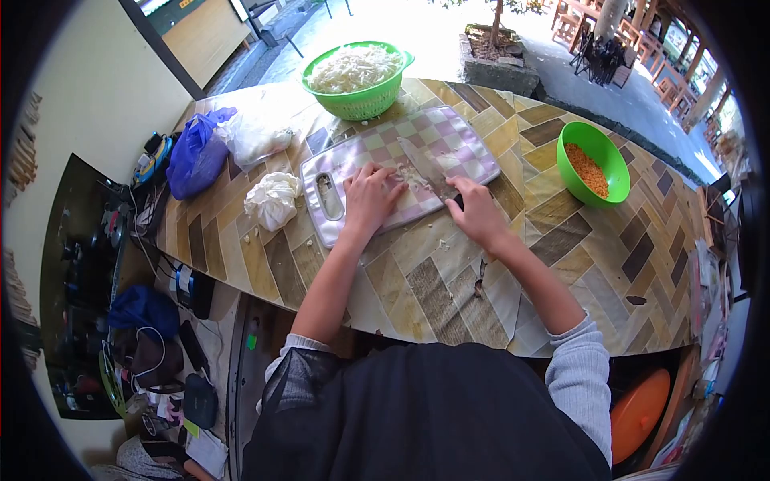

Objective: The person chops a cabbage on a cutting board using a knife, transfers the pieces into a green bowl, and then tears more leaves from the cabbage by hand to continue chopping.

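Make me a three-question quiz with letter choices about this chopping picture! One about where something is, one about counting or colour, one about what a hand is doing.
1. Where does the colander of shredded cabbage stand?
A. beyond the cutting board
B. on the floor
C. on the cutting board

2. How many green containers stand on the table?
A. one
B. two
C. four

3. What is the right hand doing?
A. resting open
B. gripping a knife
C. lifting a bag

Answers:
1 A: the colander stands past the checkered cutting board.
2 B: the colander and the bowl of orange grains.
3 B: the right hand holds the knife, while the left hand presses the food.
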`<act>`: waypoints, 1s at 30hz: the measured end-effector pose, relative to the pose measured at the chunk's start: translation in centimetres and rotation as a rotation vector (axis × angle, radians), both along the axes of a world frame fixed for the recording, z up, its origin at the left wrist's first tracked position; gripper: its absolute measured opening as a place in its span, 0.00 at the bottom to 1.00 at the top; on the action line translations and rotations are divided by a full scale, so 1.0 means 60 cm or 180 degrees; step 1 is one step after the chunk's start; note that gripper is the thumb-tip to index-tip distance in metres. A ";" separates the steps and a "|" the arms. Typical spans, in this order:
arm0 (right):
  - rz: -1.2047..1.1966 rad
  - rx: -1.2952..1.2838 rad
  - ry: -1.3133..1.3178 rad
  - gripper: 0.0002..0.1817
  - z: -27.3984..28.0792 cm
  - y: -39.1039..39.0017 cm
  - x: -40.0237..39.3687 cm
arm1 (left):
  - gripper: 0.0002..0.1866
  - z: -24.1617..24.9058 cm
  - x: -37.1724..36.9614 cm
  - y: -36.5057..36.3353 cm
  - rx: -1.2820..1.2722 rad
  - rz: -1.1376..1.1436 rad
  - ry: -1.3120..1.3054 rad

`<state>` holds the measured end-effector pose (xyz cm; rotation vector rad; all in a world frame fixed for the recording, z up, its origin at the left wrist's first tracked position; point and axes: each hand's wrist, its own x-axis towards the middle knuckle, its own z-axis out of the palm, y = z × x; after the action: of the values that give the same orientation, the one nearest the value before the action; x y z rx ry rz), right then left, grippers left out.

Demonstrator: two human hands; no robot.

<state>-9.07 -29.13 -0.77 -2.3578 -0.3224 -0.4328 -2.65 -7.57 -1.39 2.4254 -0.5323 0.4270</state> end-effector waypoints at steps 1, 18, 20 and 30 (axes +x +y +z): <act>-0.0016 -0.0007 -0.0028 0.17 0.000 0.010 0.000 | 0.16 0.001 0.001 -0.001 -0.0007 -0.0033 0.0098; -0.0093 0.0780 0.0419 0.18 -0.007 0.051 -0.030 | 0.18 0.003 -0.001 -0.002 -0.0607 -0.0542 0.0566; -0.0044 0.0883 0.0479 0.19 -0.006 0.054 -0.034 | 0.17 0.002 -0.002 -0.002 -0.0780 -0.0599 0.0532; 0.0066 0.1867 0.1712 0.20 0.037 0.040 -0.037 | 0.19 0.015 0.000 0.002 -0.0872 -0.0468 -0.0015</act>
<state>-11.31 -26.73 1.47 -1.7978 0.0372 0.1205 -2.65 -7.48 -0.51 2.1090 -0.6077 0.4140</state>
